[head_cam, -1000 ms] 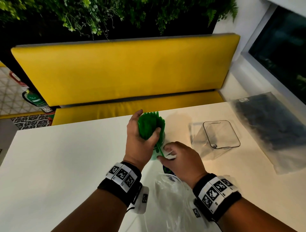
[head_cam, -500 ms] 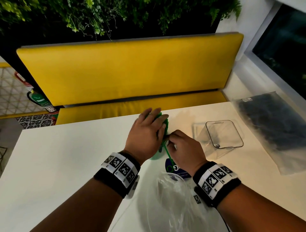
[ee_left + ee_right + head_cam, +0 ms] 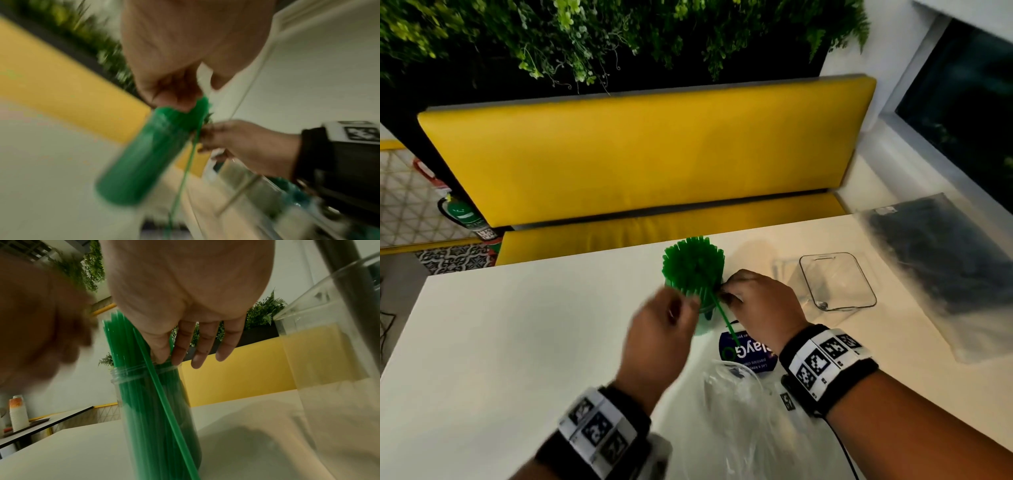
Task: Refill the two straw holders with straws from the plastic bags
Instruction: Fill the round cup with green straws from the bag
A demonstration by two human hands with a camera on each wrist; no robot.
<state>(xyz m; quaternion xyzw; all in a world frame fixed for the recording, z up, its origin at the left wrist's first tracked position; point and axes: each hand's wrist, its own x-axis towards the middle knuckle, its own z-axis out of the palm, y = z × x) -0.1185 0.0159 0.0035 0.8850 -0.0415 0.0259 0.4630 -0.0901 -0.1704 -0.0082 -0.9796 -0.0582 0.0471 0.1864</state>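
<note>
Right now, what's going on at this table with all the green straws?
A person is refilling straw holders. One clear holder on the white table is packed with green straws. The right hand pinches a single loose straw leaning against the holder's outside. The left hand is blurred beside it, so its grip is unclear. A second holder sits empty, next to a bag of dark straws.

Right hand (image 3: 760, 305) fingers extended downward; left hand (image 3: 657, 339) blurred, raised beside it.

Straws (image 3: 693, 270) in holder (image 3: 156, 402) on table (image 3: 517, 325)
</note>
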